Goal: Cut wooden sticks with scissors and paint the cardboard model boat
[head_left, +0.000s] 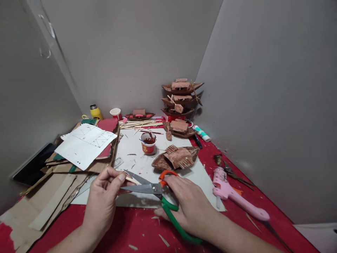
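My left hand (pixel 107 191) pinches a short pale wooden stick (pixel 133 180) between thumb and fingers. In my right hand (pixel 188 198) is a pair of scissors (pixel 154 188) with one orange and one green handle. The scissor blades are spread apart and point left, with the stick lying between them. Just beyond the scissors rests a brown model boat (pixel 176 158) with a curved roof and rows of small sticks at its sides. A paper cup (pixel 148 147) of brown paint with a blue-handled brush in it stands behind the boat.
Several finished-looking model boats (pixel 181 89) are stacked at the back right. Pale sticks (pixel 142 124) lie along the back. Cardboard sheets (pixel 55 196) and a drawn-on paper (pixel 85 144) pile up at left. A pink glue gun (pixel 237 198) lies at right, near pliers (pixel 237 175).
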### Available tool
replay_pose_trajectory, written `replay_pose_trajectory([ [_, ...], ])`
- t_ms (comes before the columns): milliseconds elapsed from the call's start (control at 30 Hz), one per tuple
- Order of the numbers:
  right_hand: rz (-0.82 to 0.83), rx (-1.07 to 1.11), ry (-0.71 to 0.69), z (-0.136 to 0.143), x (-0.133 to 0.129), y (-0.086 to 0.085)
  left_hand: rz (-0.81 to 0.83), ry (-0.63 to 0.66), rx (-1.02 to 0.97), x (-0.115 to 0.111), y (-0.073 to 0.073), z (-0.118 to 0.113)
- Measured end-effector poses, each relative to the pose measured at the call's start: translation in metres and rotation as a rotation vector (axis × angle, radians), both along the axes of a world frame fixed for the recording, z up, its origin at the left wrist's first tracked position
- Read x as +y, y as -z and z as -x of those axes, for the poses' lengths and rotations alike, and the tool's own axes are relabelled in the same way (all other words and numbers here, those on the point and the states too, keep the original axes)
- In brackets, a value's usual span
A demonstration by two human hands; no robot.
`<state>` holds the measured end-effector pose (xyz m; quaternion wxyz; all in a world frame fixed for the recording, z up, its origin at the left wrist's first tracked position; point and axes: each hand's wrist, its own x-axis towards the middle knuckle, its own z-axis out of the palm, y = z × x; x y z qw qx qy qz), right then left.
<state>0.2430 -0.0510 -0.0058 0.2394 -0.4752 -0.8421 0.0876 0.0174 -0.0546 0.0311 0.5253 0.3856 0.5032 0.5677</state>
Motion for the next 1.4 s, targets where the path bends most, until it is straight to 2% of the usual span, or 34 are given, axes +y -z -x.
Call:
replay_pose_trajectory([
  [333,-0.052,-0.034,0.008,-0.0010,0.0006,0.0031,0.027,-0.005,-0.002,-0.0009,0.0027,0.0007],
  [633,0.112,0.012,-0.005,0.0003,-0.0008,0.0000,-0.001,0.001,0.029,0.0006,0.0040,0.0027],
  [800,0.145,0.010,-0.007,0.0017,-0.0003,-0.0007,-0.008,-0.007,0.011,-0.0003,0.0021,0.0008],
  [1000,0.091,-0.007,0.007,0.0001,-0.0006,0.0023,-0.012,-0.028,0.000,-0.0004,-0.0005,0.0000],
  [1233,0.010,0.008,0.003,-0.0009,0.0012,0.0035,-0.019,-0.042,0.005,0.0005,0.0032,0.0018],
  [1400,-0.009,-0.022,-0.003,-0.0011,0.0007,0.0042,0.012,0.000,0.036,0.0007,0.0041,0.0019],
])
